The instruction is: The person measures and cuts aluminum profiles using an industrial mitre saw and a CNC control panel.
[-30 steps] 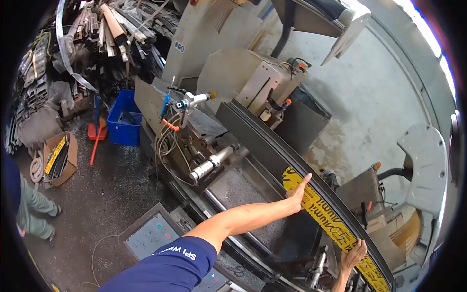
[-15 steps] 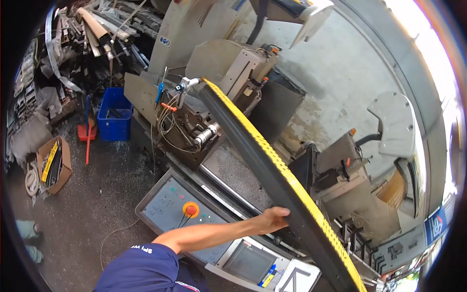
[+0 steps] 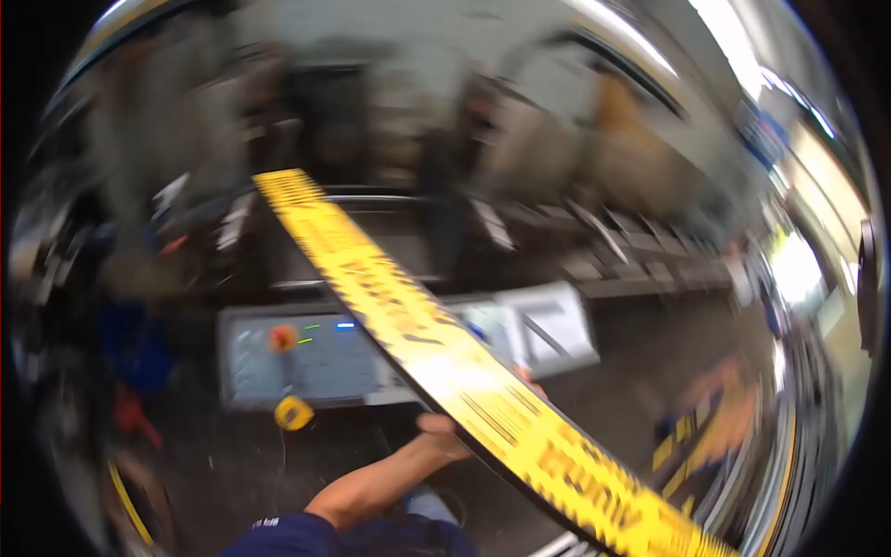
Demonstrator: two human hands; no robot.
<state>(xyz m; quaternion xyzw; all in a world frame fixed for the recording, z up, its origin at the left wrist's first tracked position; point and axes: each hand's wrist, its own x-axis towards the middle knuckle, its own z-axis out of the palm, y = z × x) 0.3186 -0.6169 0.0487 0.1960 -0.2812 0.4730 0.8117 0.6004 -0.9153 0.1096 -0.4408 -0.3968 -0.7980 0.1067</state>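
Behind yellow-faced bar (image 3: 455, 376), L hand (image 3: 444, 438) pt. hid.

A workshop is shown by the machinery (image 3: 524, 139) blurred across the upper half of the frame and by a control panel (image 3: 246, 367) with a red button (image 3: 283, 336), set left of centre. Long bars (image 3: 784, 455) are gathered at the lower right, beside a dark floor (image 3: 613, 432).

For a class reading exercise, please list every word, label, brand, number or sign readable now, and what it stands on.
"ALUM", apparently: large dark letters on the yellow strip; its other print is too blurred.
Dark blue sleeve: small pale lettering, too blurred to read.
Control panel: any markings too blurred.
White sheet: a dark stroke, no readable word.
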